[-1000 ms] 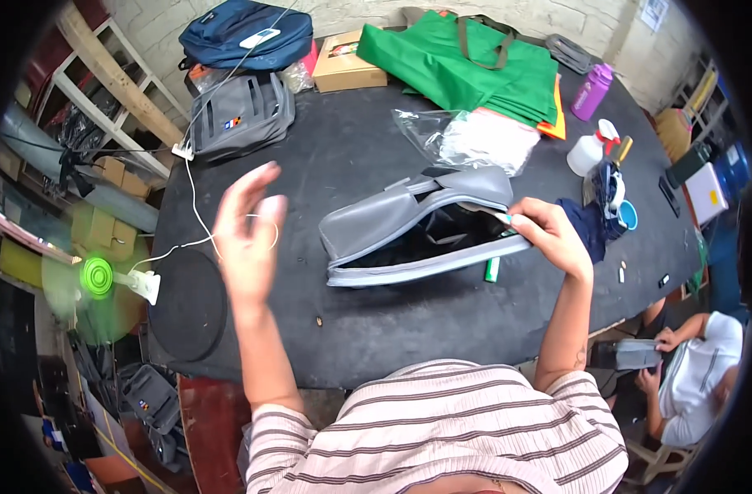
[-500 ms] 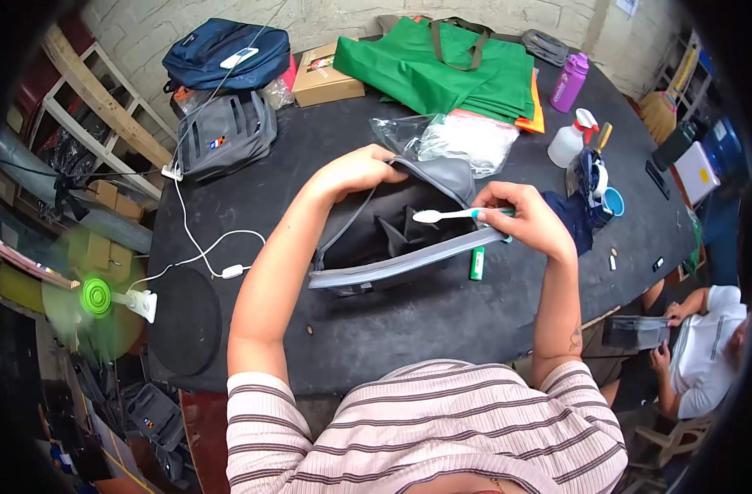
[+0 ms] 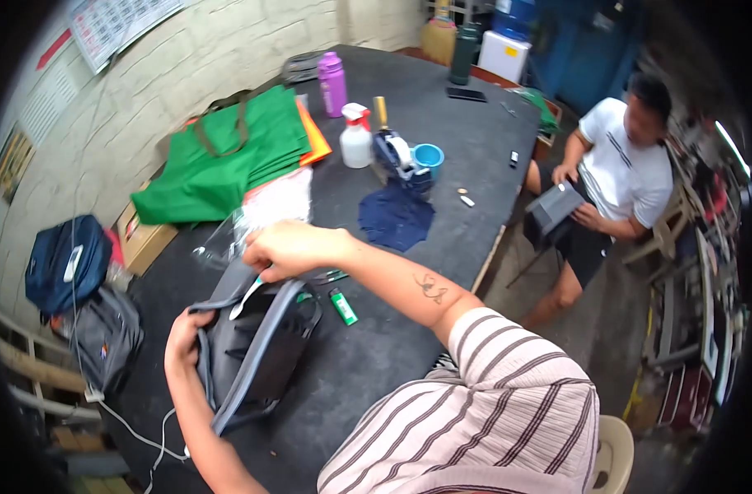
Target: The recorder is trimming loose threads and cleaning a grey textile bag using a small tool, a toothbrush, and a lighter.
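A grey bag (image 3: 246, 375) stands on the black table with its zip opening wide apart and dark dividers inside. My left hand (image 3: 186, 339) is closed on the left edge of its opening, fingertips hooked over the rim. Over the far end of the opening, my right hand (image 3: 287, 249) grips a toothbrush (image 3: 246, 300) by its handle. The white bristle end points down toward the bag's inside. Part of the handle is hidden by the fingers. Just right of the bag lies a small green-and-white pack (image 3: 342, 306).
Beyond the bag lie clear plastic packaging (image 3: 279, 203) and green fabric bags (image 3: 219, 156). A spray bottle (image 3: 357, 142), purple bottle (image 3: 332, 86), blue cup (image 3: 429, 156) and dark blue cloth (image 3: 395, 219) stand or lie farther right. A seated person (image 3: 627, 165) handles a grey case.
The view has swung to the right. The toothbrush, held level over the bag's right side before, now slants down at the far end of the opening. My left hand still holds the rim.
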Demonstrator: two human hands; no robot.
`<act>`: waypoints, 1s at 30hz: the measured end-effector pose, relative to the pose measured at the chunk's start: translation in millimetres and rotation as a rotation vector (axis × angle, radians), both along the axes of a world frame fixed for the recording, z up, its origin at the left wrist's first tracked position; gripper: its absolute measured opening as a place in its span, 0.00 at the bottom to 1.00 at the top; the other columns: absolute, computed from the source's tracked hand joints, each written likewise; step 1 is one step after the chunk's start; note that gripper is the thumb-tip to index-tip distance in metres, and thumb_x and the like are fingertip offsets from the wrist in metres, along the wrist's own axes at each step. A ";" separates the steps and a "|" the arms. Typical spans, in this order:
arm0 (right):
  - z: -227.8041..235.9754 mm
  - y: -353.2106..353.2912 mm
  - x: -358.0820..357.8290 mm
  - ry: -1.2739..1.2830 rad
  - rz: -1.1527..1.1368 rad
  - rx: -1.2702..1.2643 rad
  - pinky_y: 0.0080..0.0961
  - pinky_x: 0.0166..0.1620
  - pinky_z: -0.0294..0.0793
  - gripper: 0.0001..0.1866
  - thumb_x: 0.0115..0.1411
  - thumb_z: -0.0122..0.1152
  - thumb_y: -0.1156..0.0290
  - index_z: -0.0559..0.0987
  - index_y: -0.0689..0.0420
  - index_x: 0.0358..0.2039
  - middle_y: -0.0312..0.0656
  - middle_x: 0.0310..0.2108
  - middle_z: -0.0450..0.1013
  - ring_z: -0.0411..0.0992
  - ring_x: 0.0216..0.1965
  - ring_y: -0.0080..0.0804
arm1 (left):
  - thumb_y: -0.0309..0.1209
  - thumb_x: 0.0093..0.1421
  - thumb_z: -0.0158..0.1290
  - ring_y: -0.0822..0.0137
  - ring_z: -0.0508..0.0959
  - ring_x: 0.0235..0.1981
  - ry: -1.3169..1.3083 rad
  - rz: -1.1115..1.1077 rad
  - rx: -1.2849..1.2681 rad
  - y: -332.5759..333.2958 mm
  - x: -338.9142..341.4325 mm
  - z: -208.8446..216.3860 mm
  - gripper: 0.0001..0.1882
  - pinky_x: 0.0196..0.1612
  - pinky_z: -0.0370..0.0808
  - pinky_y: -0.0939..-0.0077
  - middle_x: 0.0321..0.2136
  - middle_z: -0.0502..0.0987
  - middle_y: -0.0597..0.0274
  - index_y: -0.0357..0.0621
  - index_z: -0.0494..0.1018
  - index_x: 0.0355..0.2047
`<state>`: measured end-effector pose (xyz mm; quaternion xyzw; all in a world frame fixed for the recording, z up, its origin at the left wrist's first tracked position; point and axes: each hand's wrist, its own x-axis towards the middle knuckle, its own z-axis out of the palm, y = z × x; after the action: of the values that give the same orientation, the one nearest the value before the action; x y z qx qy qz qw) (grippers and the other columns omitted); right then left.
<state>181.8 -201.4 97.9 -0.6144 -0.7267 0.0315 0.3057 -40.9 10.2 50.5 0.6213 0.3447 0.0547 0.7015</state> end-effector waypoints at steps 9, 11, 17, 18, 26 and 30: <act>-14.9 -1.9 12.3 0.220 0.087 -0.130 0.36 0.28 0.68 0.09 0.42 0.67 0.68 0.77 0.58 0.20 0.41 0.18 0.73 0.74 0.25 0.38 | 0.21 0.51 0.50 0.67 0.76 0.38 0.022 -0.071 0.090 -18.3 15.3 18.7 0.18 0.48 0.68 0.78 0.36 0.78 0.60 0.32 0.74 0.44; -8.8 -2.1 8.7 0.251 0.081 -0.218 0.35 0.29 0.68 0.09 0.42 0.67 0.68 0.77 0.58 0.20 0.41 0.19 0.74 0.74 0.25 0.38 | 0.20 0.50 0.50 0.67 0.75 0.38 0.031 -0.067 0.129 -22.6 13.3 23.7 0.18 0.48 0.68 0.78 0.36 0.78 0.60 0.32 0.74 0.44; -13.0 -5.4 10.3 0.281 0.122 -0.180 0.33 0.29 0.69 0.09 0.44 0.67 0.70 0.76 0.61 0.19 0.42 0.19 0.73 0.73 0.25 0.38 | 0.20 0.50 0.51 0.66 0.75 0.39 0.026 -0.052 0.126 -20.4 10.8 20.6 0.19 0.48 0.67 0.76 0.37 0.77 0.60 0.32 0.73 0.45; -14.4 -5.6 13.7 0.307 0.117 -0.216 0.33 0.29 0.69 0.09 0.44 0.67 0.70 0.76 0.61 0.19 0.42 0.19 0.73 0.73 0.25 0.38 | 0.20 0.50 0.50 0.66 0.75 0.39 0.025 -0.033 0.151 -21.7 11.8 18.9 0.20 0.49 0.67 0.76 0.37 0.78 0.60 0.32 0.73 0.45; -18.5 -7.0 8.9 0.256 0.109 -0.178 0.34 0.34 0.69 0.10 0.44 0.68 0.68 0.76 0.58 0.20 0.41 0.23 0.69 0.71 0.31 0.38 | 0.20 0.50 0.49 0.68 0.74 0.40 0.033 -0.070 0.143 -24.7 15.3 17.4 0.19 0.49 0.66 0.79 0.37 0.78 0.60 0.31 0.74 0.44; -16.0 -3.1 -4.6 0.253 0.066 -0.124 0.35 0.34 0.69 0.09 0.44 0.67 0.68 0.76 0.58 0.20 0.41 0.24 0.69 0.71 0.31 0.38 | 0.20 0.50 0.49 0.67 0.75 0.40 0.041 0.013 0.163 -32.7 15.3 21.8 0.19 0.49 0.66 0.78 0.37 0.78 0.59 0.32 0.74 0.45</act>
<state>177.1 -204.5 81.9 -0.5989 -0.6988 0.1636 0.3553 -25.6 -22.5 72.3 0.6751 0.3573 0.0744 0.6411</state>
